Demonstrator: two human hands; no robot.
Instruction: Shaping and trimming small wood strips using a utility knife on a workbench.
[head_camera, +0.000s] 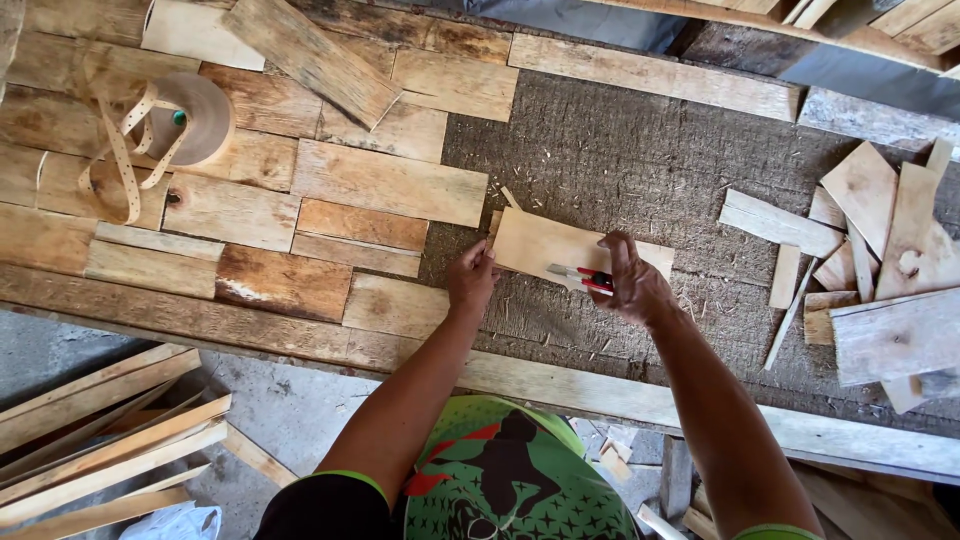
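A thin pale wood piece (540, 243) lies on the rough dark board, just right of the laid patchwork of wood pieces (300, 200). My left hand (472, 277) rests on the piece's left end, fingers curled over its edge. My right hand (632, 283) is closed on a red-handled utility knife (580, 276), whose blade lies flat on the piece and points left.
Loose wood offcuts (870, 250) are heaped at the right. A roll of tan edge-banding tape (190, 118) with loose loops sits at the upper left. Long wood strips (100, 440) lie on the floor at the lower left. A long plank (600, 395) borders the near edge.
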